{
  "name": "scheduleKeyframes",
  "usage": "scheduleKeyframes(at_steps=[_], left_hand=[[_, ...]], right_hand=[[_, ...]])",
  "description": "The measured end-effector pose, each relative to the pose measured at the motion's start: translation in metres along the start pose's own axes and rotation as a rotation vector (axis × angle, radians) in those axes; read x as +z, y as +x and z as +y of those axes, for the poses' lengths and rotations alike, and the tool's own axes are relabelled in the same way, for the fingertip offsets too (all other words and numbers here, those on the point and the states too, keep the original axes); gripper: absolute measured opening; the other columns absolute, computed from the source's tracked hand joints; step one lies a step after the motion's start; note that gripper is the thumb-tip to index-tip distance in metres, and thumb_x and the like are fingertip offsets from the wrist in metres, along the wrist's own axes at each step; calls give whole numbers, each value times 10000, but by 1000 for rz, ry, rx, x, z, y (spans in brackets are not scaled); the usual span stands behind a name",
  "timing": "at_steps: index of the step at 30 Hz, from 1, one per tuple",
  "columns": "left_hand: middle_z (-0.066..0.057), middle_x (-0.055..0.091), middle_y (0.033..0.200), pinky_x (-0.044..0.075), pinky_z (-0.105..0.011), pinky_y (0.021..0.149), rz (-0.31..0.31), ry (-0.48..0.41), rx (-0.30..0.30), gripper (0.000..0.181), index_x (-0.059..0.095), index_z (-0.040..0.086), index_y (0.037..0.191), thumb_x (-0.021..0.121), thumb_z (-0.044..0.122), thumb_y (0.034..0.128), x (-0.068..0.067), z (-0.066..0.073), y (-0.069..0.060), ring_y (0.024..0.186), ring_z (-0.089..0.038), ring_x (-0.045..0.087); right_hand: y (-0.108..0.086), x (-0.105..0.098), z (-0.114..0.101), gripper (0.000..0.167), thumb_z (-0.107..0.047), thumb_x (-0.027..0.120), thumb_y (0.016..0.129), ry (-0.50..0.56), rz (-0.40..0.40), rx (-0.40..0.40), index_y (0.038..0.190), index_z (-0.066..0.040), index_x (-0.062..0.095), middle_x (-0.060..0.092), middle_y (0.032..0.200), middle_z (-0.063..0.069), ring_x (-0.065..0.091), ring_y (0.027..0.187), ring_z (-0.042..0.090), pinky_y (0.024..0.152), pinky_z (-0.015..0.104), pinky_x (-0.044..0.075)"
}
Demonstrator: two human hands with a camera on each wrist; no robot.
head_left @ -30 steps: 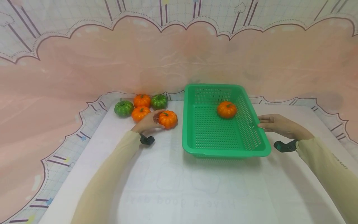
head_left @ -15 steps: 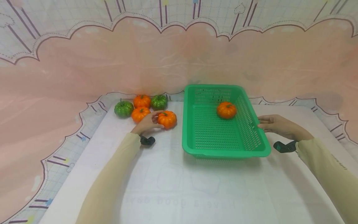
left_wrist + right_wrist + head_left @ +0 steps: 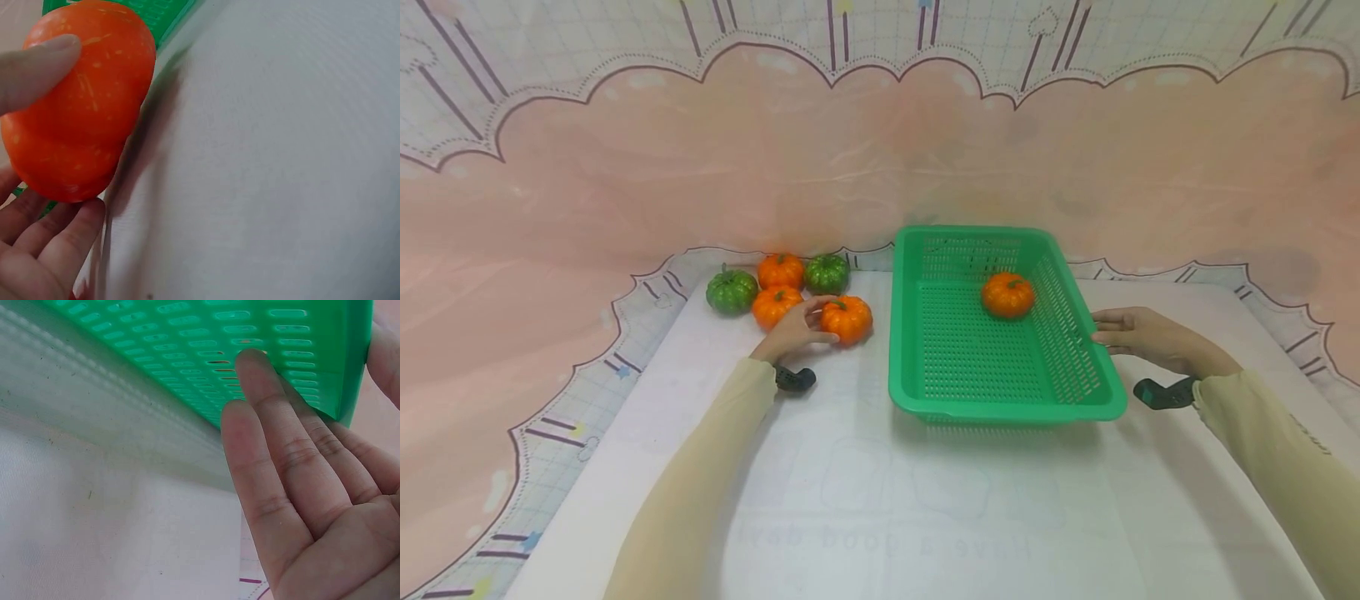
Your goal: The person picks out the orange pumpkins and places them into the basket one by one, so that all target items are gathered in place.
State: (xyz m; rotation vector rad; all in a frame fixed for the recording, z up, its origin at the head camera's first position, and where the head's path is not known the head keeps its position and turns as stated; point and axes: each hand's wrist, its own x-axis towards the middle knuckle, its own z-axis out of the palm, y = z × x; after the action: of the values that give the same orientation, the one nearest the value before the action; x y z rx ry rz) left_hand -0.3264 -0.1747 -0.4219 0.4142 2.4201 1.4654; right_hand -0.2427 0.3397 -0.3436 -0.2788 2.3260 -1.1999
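Left hand [image 3: 792, 331]: thumb [image 3: 37, 72] and fingers [image 3: 69, 247] curved about one orange pumpkin [image 3: 852, 320], pinching it; thumb laid along one side, fingertips touching the opposite side. Contact between this pumpkin and the white table [image 3: 850, 475]: cannot be told. Second orange pumpkin [image 3: 773, 307]: left of the same fingers, partly hidden by the hand. Third orange pumpkin [image 3: 780, 272] and green pumpkin [image 3: 827, 275]: farther off, beyond the fingers. Second green pumpkin [image 3: 732, 292]: apart from the fingers, to their left. Green basket [image 3: 977, 410], perforated: right of the left fingertips, a gap between. Fourth orange pumpkin [image 3: 1008, 297]: inside the basket, left of the right hand's fingertips, well apart from them. Right hand [image 3: 1150, 337]: fingers nearly straight, slightly parted, resting against the basket's outer wall; thumb at the rim. Sleeves [image 3: 692, 467]: pale yellow, one behind each hand.
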Motion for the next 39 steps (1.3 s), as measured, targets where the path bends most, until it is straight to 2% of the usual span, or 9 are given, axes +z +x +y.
scheduleKeyframes(at_steps=[5, 13, 19, 26, 31, 39], left_hand=[[-119, 356, 1497, 334, -451, 1127, 14, -25, 6, 705, 367, 109, 1428, 711, 91, 813, -2, 1, -1, 1360, -343, 373], [-95, 295, 1535, 318, -466, 1134, 38, -32, 16, 755, 339, 162, 1455, 732, 177, 810, -8, 5, -5, 1382, -347, 335], [-84, 286, 1543, 372, -468, 1097, 70, -30, 13, 767, 327, 167, 1466, 729, 190, 813, -13, 9, -9, 1375, -337, 351], [-99, 268, 1550, 345, -455, 1116, 96, -33, 21, 776, 302, 131, 1476, 721, 183, 825, -17, 20, -11, 1386, -337, 333], [-110, 259, 1551, 303, -450, 1143, 106, -67, 34, 781, 285, 108, 1480, 715, 165, 831, -17, 27, -13, 1394, -338, 319], [-91, 229, 1564, 252, -430, 1172, 118, -83, 7, 824, 241, 93, 1492, 717, 224, 832, -20, 44, -16, 1426, -298, 266]], right_hand=[[0, 0, 0, 664, -229, 495, 978, 0, 9, 11, 1430, 144, 183, 300, 1449, 330, 514, 983, -186, 965, 279, 504], [0, 0, 0, 696, -261, 501, 973, -17, 7, 23, 1439, 134, 167, 296, 1459, 318, 498, 974, -203, 995, 327, 488], [0, 0, 0, 689, -253, 500, 975, -13, 5, 16, 1437, 137, 170, 291, 1459, 322, 496, 979, -203, 987, 309, 493], [0, 0, 0, 685, -248, 503, 974, -21, 11, 12, 1437, 136, 175, 298, 1456, 323, 501, 976, -200, 978, 319, 500], [1, 0, 1, 686, -252, 499, 975, -19, 6, 6, 1436, 139, 173, 295, 1455, 323, 494, 983, -204, 978, 312, 499], [0, 0, 0, 696, -258, 504, 973, -23, 8, 18, 1438, 137, 168, 290, 1461, 319, 493, 975, -205, 994, 338, 488]])
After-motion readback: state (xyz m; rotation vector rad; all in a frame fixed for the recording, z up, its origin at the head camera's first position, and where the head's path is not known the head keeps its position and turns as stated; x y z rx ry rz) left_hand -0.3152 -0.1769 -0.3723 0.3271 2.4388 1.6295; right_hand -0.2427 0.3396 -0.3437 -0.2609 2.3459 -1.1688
